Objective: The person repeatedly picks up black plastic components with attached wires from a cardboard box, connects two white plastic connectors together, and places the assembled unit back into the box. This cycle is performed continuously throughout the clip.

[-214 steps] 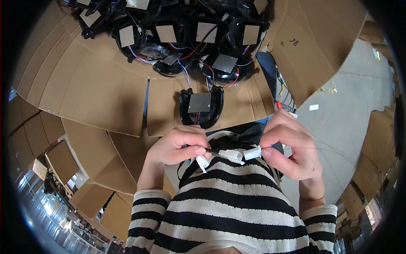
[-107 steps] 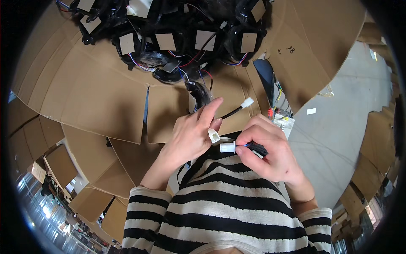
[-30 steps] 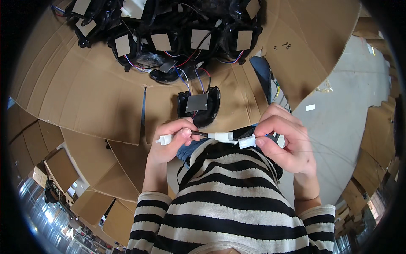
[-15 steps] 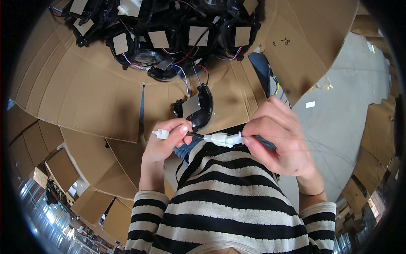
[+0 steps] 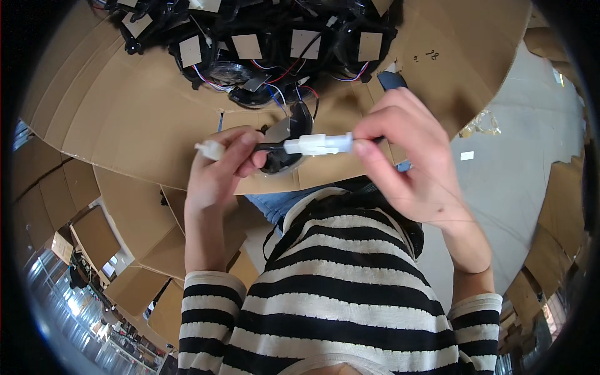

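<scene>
In front of my chest, a pair of white plug connectors [image 5: 319, 144] joined end to end is held level between my hands. My left hand [image 5: 219, 172] is closed on the short black cable [image 5: 270, 147] leading into their left end. Another white connector [image 5: 210, 149] sticks out on the far side of that hand. My right hand [image 5: 415, 159] pinches the dark lead at the right end, fingertips touching or nearly touching the white housing. Behind the connectors, a curved black plastic part [image 5: 284, 164] with a grey square pad lies on cardboard, partly hidden.
Several black parts with beige squares and red, blue and white wires [image 5: 250, 47] are piled at the far side of the cardboard sheet [image 5: 125, 134]. Cardboard boxes [image 5: 150, 219] stand at left. Grey floor [image 5: 494, 187] with plastic scraps shows at right.
Both hands have moved up and away from my body with the cable. The two white connector halves, bent at an angle before, now lie in one straight line.
</scene>
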Demonstrator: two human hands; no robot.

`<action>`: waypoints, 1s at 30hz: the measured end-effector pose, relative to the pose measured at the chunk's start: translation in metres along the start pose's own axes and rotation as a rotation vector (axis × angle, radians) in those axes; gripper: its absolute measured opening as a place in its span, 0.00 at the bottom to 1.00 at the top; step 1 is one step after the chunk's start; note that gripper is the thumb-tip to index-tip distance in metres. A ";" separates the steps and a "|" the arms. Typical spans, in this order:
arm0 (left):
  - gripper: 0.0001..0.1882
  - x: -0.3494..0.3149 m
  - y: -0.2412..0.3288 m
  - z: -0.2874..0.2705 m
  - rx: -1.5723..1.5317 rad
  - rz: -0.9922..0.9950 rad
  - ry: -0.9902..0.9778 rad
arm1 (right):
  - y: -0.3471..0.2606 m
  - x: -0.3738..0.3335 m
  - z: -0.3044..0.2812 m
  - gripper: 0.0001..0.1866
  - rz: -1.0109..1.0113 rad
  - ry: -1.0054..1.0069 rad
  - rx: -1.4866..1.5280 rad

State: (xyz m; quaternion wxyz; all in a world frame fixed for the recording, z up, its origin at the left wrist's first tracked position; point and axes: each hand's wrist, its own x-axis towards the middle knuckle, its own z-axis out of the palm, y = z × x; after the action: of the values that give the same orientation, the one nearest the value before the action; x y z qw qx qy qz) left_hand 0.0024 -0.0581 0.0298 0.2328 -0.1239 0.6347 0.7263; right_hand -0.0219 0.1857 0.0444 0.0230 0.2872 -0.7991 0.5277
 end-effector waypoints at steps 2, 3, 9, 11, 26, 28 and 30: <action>0.07 -0.020 0.011 -0.002 0.077 0.069 0.233 | -0.003 -0.009 -0.009 0.02 0.132 0.021 0.076; 0.08 -0.036 0.008 -0.022 -0.008 0.247 0.202 | -0.002 -0.016 -0.014 0.03 0.195 0.033 0.110; 0.06 -0.212 0.103 -0.136 -0.281 0.918 0.640 | -0.009 -0.061 -0.030 0.02 0.459 0.023 0.271; 0.09 -0.255 0.119 -0.175 0.128 1.220 0.979 | -0.009 -0.070 -0.026 0.02 0.512 -0.051 0.282; 0.11 -0.144 -0.100 -0.248 0.927 0.241 1.374 | -0.003 -0.069 0.002 0.03 0.476 -0.271 0.216; 0.07 -0.115 -0.070 -0.173 0.712 0.408 1.308 | 0.001 -0.070 0.008 0.03 0.501 -0.281 0.240; 0.07 -0.070 -0.062 -0.107 0.948 0.456 0.925 | 0.003 -0.068 0.014 0.03 0.489 -0.329 0.220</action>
State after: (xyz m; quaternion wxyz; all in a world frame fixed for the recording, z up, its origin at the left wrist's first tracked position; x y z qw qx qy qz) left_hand 0.0807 -0.1700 -0.0079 -0.1906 -0.1692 0.9272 0.2744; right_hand 0.0371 0.2036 0.0124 -0.2652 0.1690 -0.7755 0.5474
